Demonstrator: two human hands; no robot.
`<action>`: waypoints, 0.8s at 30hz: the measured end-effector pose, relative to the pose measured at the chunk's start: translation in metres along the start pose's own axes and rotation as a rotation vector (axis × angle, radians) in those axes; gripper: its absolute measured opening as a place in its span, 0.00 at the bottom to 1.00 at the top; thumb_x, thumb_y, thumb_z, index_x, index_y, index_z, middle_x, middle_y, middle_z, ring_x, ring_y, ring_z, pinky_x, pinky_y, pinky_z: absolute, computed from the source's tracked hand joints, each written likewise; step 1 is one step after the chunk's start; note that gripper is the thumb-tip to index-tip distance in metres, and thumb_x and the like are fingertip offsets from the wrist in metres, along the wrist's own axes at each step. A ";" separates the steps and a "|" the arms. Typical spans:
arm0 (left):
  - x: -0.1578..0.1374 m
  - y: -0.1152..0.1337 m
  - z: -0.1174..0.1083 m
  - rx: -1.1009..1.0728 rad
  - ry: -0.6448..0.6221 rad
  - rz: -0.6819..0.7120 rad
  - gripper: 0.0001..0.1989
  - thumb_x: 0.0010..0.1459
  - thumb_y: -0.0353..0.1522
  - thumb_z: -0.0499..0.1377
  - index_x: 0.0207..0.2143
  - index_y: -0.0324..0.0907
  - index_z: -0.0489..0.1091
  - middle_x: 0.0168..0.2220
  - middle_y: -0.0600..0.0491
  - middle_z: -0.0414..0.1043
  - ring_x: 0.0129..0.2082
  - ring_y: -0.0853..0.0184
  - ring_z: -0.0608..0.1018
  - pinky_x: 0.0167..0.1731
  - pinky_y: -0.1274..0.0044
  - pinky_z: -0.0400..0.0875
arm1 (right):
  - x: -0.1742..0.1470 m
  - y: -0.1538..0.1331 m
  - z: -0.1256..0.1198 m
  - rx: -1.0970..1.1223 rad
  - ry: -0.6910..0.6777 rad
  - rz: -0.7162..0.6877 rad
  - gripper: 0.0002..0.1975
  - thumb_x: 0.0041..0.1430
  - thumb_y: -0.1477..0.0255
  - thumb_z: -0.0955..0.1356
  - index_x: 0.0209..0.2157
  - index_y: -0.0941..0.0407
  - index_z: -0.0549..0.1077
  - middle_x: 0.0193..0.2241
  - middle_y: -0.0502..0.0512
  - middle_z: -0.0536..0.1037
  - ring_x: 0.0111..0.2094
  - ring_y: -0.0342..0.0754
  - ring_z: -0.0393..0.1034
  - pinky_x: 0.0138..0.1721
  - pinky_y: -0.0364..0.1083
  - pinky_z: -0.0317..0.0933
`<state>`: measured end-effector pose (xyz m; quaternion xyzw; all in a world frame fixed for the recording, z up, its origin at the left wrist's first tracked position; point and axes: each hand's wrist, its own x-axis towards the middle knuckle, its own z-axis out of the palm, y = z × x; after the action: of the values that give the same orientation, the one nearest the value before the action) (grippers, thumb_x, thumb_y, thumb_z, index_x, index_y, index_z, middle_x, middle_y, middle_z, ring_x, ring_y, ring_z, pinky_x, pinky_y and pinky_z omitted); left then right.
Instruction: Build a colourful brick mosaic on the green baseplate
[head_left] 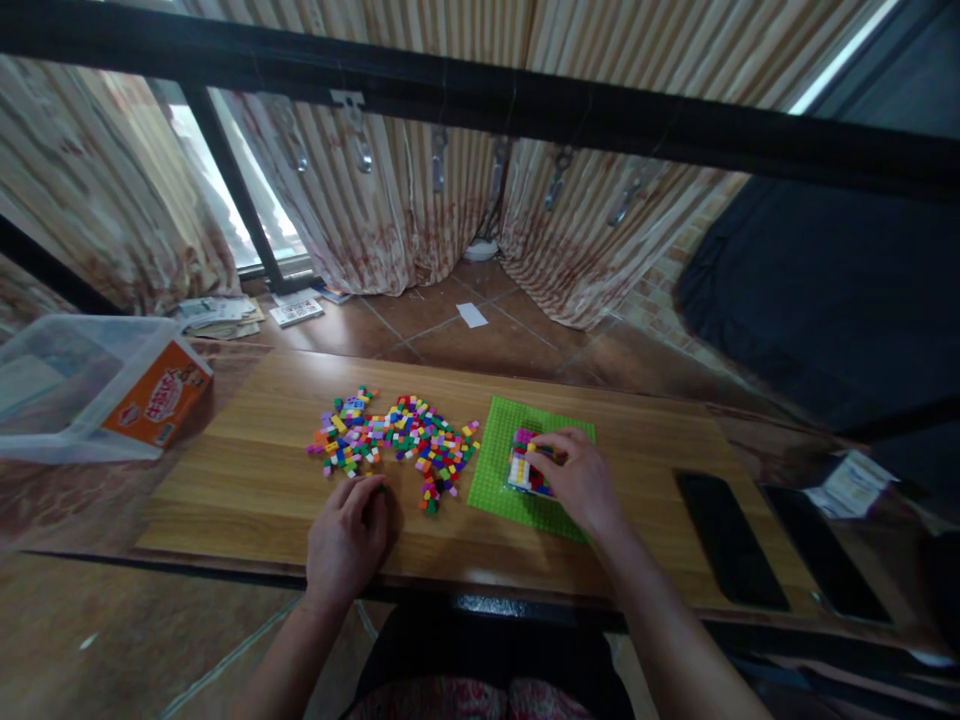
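Observation:
A green studded baseplate (495, 460) lies on the wooden board, carrying a low build of coloured toy bricks (519, 472) with white, yellow, red and magenta parts. My right hand (579, 478) reaches over this build from the right and partly hides it. Its thumb and forefinger pinch a small yellow brick (531, 449) just above or on the build; whether it touches is unclear. Left of the baseplate spreads a pile of small mixed-colour bricks (409, 430). Near the pile's front edge rests my left hand (346, 535), fingers curled together; what they hold, if anything, cannot be made out.
A clear plastic tub (82, 390) with an orange label stands at the left. Two dark phone-like slabs (731, 540) (825, 550) lie on the right. A black metal bar (480, 95) with hanging clips crosses above the far side. Papers (221, 315) lie beyond the board.

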<state>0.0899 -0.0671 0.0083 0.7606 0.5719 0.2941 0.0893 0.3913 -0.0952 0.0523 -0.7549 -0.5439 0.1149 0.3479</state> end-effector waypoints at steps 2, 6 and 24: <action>0.000 -0.001 0.000 0.000 -0.003 -0.003 0.12 0.60 0.36 0.53 0.43 0.45 0.71 0.43 0.50 0.74 0.40 0.63 0.77 0.39 0.75 0.71 | 0.003 0.002 0.002 -0.020 -0.033 -0.006 0.09 0.52 0.64 0.69 0.32 0.53 0.79 0.35 0.54 0.73 0.33 0.47 0.68 0.38 0.49 0.63; 0.000 -0.001 0.000 -0.007 -0.005 0.004 0.11 0.60 0.35 0.53 0.43 0.45 0.71 0.43 0.50 0.74 0.40 0.64 0.77 0.39 0.76 0.71 | 0.009 0.003 0.003 -0.090 -0.082 -0.013 0.07 0.49 0.65 0.71 0.29 0.53 0.79 0.32 0.54 0.73 0.31 0.47 0.68 0.35 0.48 0.62; -0.002 -0.004 0.003 0.010 0.018 0.030 0.10 0.60 0.33 0.54 0.43 0.44 0.71 0.42 0.51 0.74 0.40 0.65 0.77 0.38 0.77 0.71 | 0.027 -0.023 -0.015 -0.309 -0.349 0.001 0.07 0.52 0.69 0.69 0.28 0.55 0.79 0.29 0.54 0.78 0.30 0.47 0.69 0.32 0.44 0.56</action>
<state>0.0879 -0.0665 0.0030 0.7669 0.5625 0.2993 0.0760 0.3928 -0.0735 0.0842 -0.7681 -0.6067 0.1594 0.1287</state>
